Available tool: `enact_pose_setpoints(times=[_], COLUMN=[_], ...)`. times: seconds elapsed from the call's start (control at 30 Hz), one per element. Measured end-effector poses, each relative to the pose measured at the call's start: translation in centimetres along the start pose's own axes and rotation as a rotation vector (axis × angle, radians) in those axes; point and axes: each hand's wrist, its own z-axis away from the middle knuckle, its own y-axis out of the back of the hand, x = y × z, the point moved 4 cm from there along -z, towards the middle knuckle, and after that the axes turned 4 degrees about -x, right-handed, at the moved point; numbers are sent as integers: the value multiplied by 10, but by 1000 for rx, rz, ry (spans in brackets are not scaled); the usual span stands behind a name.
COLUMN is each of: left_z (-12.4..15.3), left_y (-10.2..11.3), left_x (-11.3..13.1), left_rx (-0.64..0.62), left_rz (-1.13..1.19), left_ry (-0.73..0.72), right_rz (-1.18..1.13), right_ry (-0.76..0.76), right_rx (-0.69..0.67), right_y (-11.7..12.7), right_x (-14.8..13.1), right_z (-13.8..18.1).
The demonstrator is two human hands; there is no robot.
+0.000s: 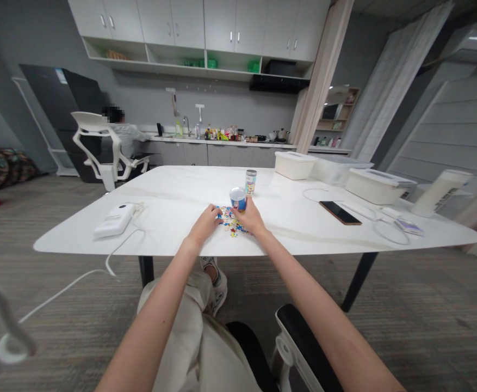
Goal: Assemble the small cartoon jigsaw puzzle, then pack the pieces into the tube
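Note:
A small blue can [238,202] with a pale, shiny round top is in my right hand [251,216], whose fingers wrap round its side just above the table. Under and beside it lies a heap of small, colourful jigsaw pieces [233,226]. My left hand [206,222] is at the left edge of the heap, its fingers and thumb curled around a few blue pieces. Just behind the blue can stands a second can [251,183], upright, with a silver lid and a pale printed label.
On the white table [173,190], a white power strip [114,221] with a cable lies left. To the right are a phone [340,213], cables, lidded boxes [294,165] and a tilted white bottle [441,191]. Beyond the table, a person sits on a white chair [95,142].

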Motion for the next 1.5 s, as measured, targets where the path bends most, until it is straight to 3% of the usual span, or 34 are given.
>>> enact_pose_setpoints(times=[0.2, 0.4, 0.87, 1.03, 1.17, 1.37, 1.5], left_z=[0, 1, -6, -9, -11, -12, -14], left_y=[3, 4, -6, -5, -1, 15, 18], left_x=[2, 6, -1, -3, -7, -4, -3], left_rx=[-4, -122, -122, -101, -66, 223, 293], left_rz=[-28, -53, -30, 177, 537, 951, 1051], left_ry=[20, 75, 10, 61, 148, 187, 223], right_rz=[-31, -26, -71, -67, -43, 162, 279], right_ry=[11, 10, 11, -20, -2, 158, 169], right_rx=[0, -42, -65, -81, -77, -11, -7], right_y=[0, -3, -1, -1, 0, 5, 8], right_x=[-4, -1, 1, 7, 8, 2, -2], right_z=[2, 2, 2, 3, 2, 1, 3])
